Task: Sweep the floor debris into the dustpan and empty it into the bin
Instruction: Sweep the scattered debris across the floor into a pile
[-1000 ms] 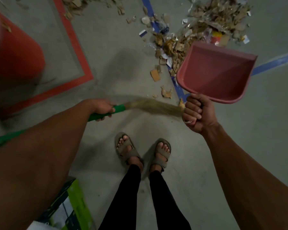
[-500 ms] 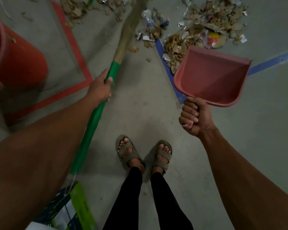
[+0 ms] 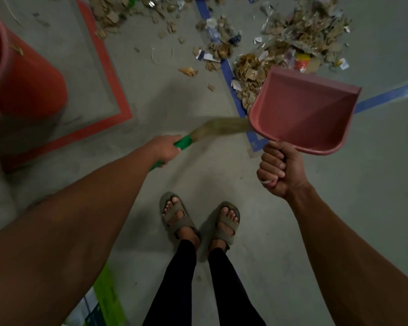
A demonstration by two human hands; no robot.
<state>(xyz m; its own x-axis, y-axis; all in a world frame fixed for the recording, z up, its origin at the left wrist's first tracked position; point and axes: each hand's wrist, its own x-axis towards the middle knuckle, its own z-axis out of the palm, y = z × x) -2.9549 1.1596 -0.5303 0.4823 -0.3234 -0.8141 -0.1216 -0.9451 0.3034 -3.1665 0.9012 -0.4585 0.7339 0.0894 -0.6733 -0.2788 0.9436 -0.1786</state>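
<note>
**Ana:** Head view, starting with the biggest shift: the broom (image 3: 218, 130) now lies low and almost level across the middle of the frame. Half a second ago it pointed up toward the top edge. Its blurred bristles reach right to the near corner of the dustpan (image 3: 302, 114).

**Ben:** So another stroke is under way?

**Ana:** I judge so, a back-and-forth sweep. Yet the dustpan looks empty and seems held off the floor, tilted, so nothing is being collected yet. It has barely moved.

**Ben:** And each grip?

**Ana:** The left hand (image 3: 164, 149) is wrapped round the green broom handle. The right hand (image 3: 277, 171) is fisted tight on the dustpan's handle, at center right.

**Ben:** Where is the debris?

**Ana:** The main debris pile (image 3: 299, 41) sits at upper right, just beyond the dustpan's front lip. A second debris pile (image 3: 118, 12) lies at upper left of center, with loose scraps (image 3: 189, 71) scattered between.

**Ben:** The bin?

**Ana:** The red bin (image 3: 21, 81) stands at the left edge, well apart from the main heap, inside a red tape line (image 3: 108, 74). Blue tape (image 3: 231, 74) runs under the near heap.

**Ben:** Anything in the way?

**Ana:** The person's sandalled feet (image 3: 198, 222) stand close behind the stroke. A green box (image 3: 104, 302) sits at lower left. Neither blocks the pile; the scatter is the real nuisance.
</note>
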